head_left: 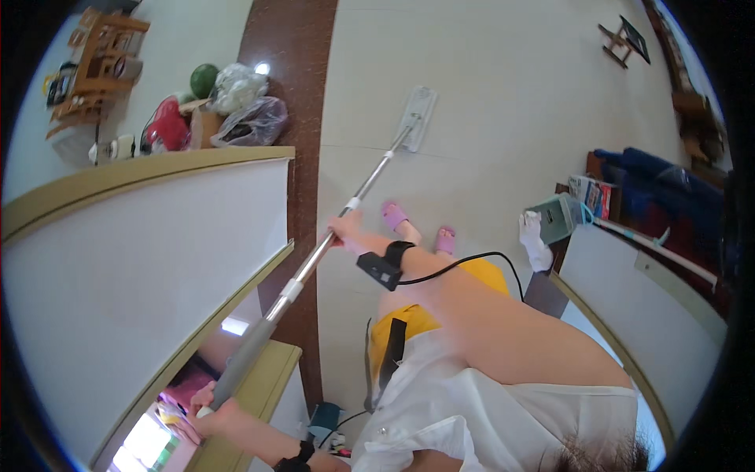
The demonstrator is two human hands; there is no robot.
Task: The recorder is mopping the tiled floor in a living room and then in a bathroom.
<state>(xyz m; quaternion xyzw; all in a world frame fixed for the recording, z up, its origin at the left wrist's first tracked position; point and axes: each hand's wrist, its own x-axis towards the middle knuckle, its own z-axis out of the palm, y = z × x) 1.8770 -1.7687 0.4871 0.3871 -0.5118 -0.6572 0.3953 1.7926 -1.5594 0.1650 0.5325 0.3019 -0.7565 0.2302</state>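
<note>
A flat mop with a long metal pole (pixel 309 264) runs slantwise from the lower left to its light rectangular head (pixel 417 118), which rests on the pale tiled floor. Near the pole's grey grip end, my left hand (pixel 209 411) is closed around it. Higher up, about midway along the pole, my right hand (pixel 344 229) grips the metal tube. Each wrist has a black strap, and the right one bears a small black device with a cable.
A tan-edged white partition (pixel 147 236) stands at left, with a watermelon (pixel 204 81) and plastic bags (pixel 253 121) beyond. On the right are a clear plastic bin (pixel 557 218), a white cloth (pixel 534 242) and a white door panel (pixel 637 289). A folding stool (pixel 626 42) stands at upper right.
</note>
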